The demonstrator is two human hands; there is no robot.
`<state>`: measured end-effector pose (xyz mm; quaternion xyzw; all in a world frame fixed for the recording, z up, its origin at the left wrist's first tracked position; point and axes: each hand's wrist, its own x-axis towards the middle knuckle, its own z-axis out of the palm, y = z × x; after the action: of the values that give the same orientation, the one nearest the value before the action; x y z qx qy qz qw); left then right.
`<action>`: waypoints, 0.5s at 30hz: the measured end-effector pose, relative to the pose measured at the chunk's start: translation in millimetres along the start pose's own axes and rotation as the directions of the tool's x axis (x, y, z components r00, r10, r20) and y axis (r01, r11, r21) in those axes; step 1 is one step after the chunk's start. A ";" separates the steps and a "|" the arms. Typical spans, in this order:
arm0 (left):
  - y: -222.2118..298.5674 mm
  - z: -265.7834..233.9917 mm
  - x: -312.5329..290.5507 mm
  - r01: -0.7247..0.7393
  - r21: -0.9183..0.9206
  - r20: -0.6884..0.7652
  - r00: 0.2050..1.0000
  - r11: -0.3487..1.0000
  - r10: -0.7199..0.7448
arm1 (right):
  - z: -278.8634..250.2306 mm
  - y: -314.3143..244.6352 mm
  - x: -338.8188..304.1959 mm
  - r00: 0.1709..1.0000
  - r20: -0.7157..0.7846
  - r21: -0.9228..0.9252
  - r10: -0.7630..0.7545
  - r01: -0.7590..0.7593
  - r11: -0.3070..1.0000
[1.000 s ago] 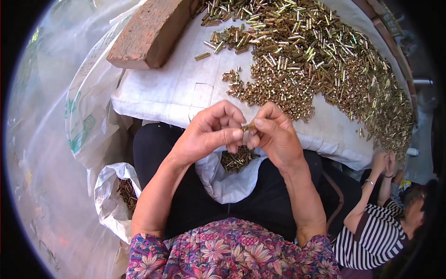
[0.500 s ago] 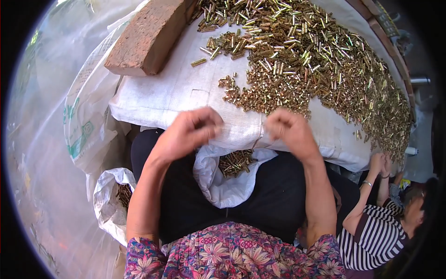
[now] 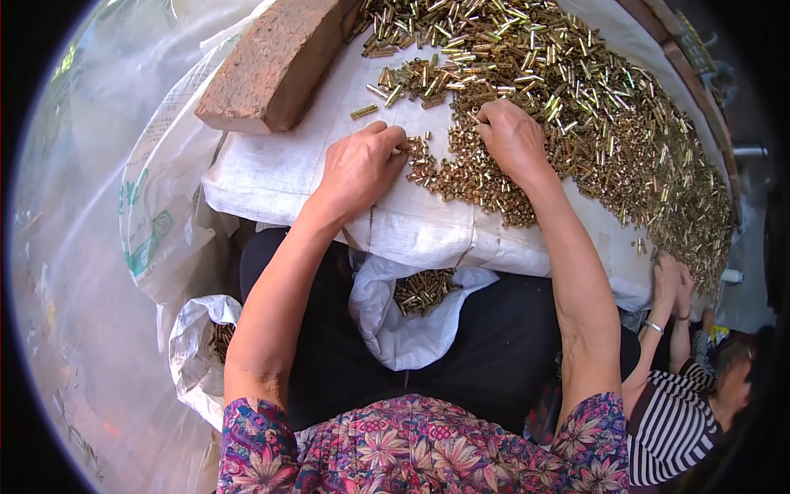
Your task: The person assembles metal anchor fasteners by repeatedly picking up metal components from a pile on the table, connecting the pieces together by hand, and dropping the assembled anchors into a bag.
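Observation:
My left hand [image 3: 362,169] rests on the white sack cloth [image 3: 276,177] at the left edge of a heap of short brass-coloured metal pieces [image 3: 485,185]. Its thumb and fingers are drawn together at the nearest pieces; what is in them, if anything, cannot be made out. My right hand [image 3: 512,140] reaches over the same heap, fingertips pinched down where short pieces meet longer brass-coloured metal tubes [image 3: 510,62]. Its fingers hide whatever they grip. Between my thighs a white bag [image 3: 403,342] stands open with assembled-looking metal pieces [image 3: 424,291] in it.
A red brick [image 3: 267,70] lies on the cloth at the far left. Beside my left forearm is another white bag [image 3: 193,354] with metal pieces. At the right, a co-worker in a striped top [image 3: 675,424] has both hands at the heap's edge. Clear plastic sheeting [image 3: 74,272] hangs at left.
Both hands have moved forward from the near edge of the cloth to the metal pieces, the left to the heap's left edge, the right farther onto it. The view has shifted slightly.

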<state>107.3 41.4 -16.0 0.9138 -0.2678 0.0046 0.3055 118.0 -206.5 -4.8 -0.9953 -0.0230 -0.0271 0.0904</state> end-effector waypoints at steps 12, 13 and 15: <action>3.4 -8.0 -12.8 0.065 -0.297 -0.026 0.997 0.953 -0.076 | -22.3 -18.6 -62.3 0.997 0.051 0.781 0.049 -0.071 0.621; 4.4 -9.2 -15.5 0.170 -0.474 0.061 0.985 0.864 -0.161 | -23.9 -23.9 -71.6 0.997 0.053 0.782 0.051 -0.073 0.619; 10.3 -9.2 -22.2 0.191 -0.722 0.116 0.981 0.665 -0.155 | -25.7 -33.3 -89.2 0.996 0.055 0.892 0.071 -0.081 0.445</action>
<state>84.7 50.5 -6.7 0.7375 -0.1662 -0.1515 0.6368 26.0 -182.1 21.2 -0.7997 0.0104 -0.0024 0.6004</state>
